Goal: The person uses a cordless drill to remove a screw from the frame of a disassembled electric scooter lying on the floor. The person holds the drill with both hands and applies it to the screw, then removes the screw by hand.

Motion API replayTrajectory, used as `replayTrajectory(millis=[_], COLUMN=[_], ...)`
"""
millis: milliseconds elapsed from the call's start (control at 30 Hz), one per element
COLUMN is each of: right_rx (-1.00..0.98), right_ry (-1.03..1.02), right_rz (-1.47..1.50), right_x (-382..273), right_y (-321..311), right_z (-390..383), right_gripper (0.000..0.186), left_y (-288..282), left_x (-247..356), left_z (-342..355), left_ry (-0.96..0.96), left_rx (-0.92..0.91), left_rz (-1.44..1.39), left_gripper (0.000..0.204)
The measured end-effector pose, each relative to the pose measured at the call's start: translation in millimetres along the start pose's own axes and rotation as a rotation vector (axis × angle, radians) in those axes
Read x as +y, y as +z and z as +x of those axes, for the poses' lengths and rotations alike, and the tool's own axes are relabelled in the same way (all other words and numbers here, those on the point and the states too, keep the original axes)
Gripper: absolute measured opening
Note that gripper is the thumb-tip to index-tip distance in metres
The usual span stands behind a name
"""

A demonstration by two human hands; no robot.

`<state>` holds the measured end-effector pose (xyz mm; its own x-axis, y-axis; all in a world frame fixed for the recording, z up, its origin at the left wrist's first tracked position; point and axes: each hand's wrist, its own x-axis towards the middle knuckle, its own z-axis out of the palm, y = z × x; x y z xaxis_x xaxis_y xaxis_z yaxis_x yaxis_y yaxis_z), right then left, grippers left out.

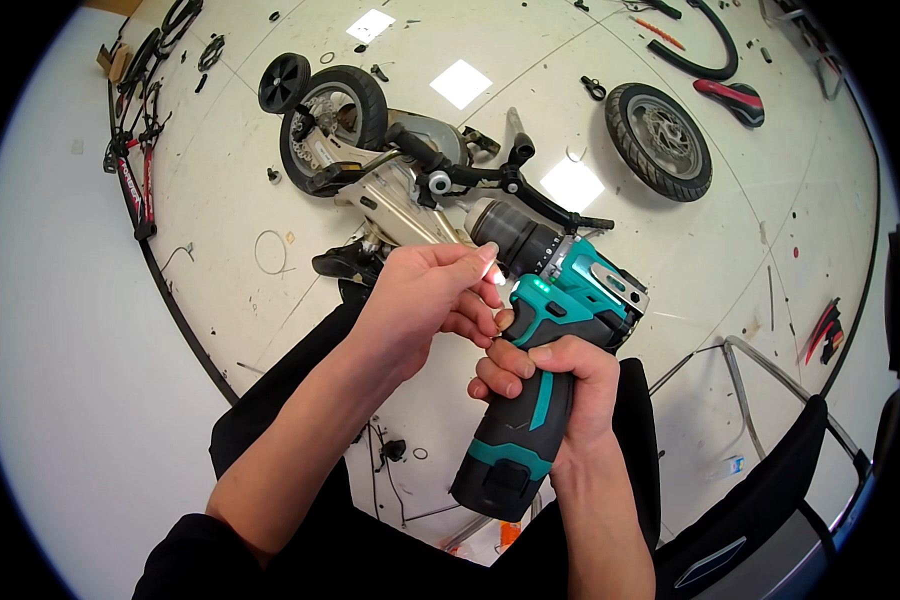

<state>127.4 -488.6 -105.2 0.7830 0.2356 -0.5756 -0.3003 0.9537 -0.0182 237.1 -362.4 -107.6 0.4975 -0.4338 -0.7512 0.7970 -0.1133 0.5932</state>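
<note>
My right hand (588, 385) is wrapped round the grip of a teal and black cordless drill (582, 285). The drill points up and to the left, with a row of small green lights glowing on its side. Close beside its dark chuck (505, 232), my left hand (420, 295) is closed in a pinch. A bright white glow falls on those fingertips, and I cannot make out what is between them. Beyond the chuck lies a partly dismantled small bike frame (395, 200) with black handlebars (515, 180) and a rear wheel (345, 115).
A loose wheel (660, 140), a red and black saddle (732, 102) and a black tyre (725, 50) lie at the far right. Red and black bike parts (138, 180) line the left wall. A metal-framed black chair (760, 490) stands at the near right. Small parts litter the tiled floor.
</note>
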Motion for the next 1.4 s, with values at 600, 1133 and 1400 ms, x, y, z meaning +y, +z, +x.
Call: replayTrajectory(millis=[600,1133,1400], right_rx=[-0.002,0.028,0.055], right_ry=[0.01,-0.023,-0.014], right_rz=[-0.021,-0.02,-0.03], right_x=[-1.2,-1.0,-1.0], right_y=[0.9,2.0,3.3], right_z=[0.7,-0.2,0.0], right_gripper=[0.034,0.035,0.035], left_y=[1.9,1.5,1.2], left_x=[0.4,0.4,1.9], left_z=[-1.5,-1.3,-1.4], left_ry=[0.035,0.052,0.054], left_rx=[0.058,0.074,0.094], left_rz=[0.008,-0.001,-0.011], left_gripper=[0.032,0.03,0.031])
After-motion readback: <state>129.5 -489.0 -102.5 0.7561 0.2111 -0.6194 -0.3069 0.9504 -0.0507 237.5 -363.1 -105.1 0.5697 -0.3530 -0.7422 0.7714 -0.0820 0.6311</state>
